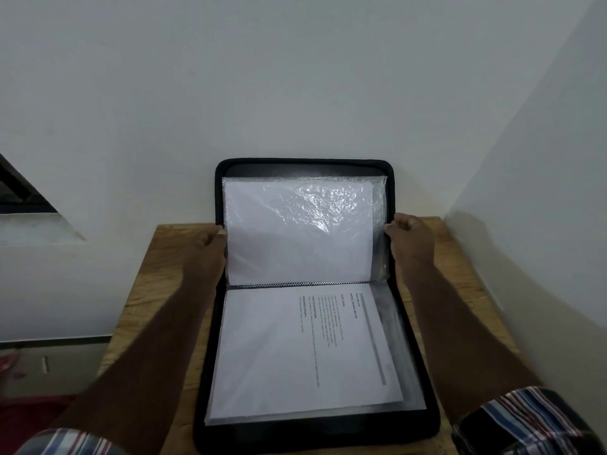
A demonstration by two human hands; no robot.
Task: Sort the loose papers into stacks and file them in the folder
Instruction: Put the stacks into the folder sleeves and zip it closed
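Left hand [210, 239]: fingers curl at the left edge of the raised half of the folder [305, 221], thumb tip on the edge of the plastic sleeve [331, 208]; looks like a light pinch on the edge, but the fingers behind it are hidden. Right hand [405, 226]: fingers curled around the right rim of the same raised half, knuckles toward camera, gripping it. Both hands hold the black zip folder open like a book, spine [305, 284] running left to right across the middle.

Upper half stands tilted up toward the wall [295, 77], with a blank white sheet [289, 244] inside the crinkled, glossy sleeve. Lower half lies flat on the bench [164, 257], carrying a printed page [305, 353] with its text turned sideways, also sleeved. No loose papers visible outside the folder, so filing seems near done; likely step is checking or closing.

To do it well: keep both grips level so the cover swings evenly, make sure sleeve edges stay inside the zip line, and lower it slowly, since the plastic is slippery and sheets could slide out.

Bench is light wood grain, narrow, pushed against a plain white wall in a corner. Dark window frame [23, 192] at far left. Striped sleeves [525, 418] at the lower corners. Lighting is dim.
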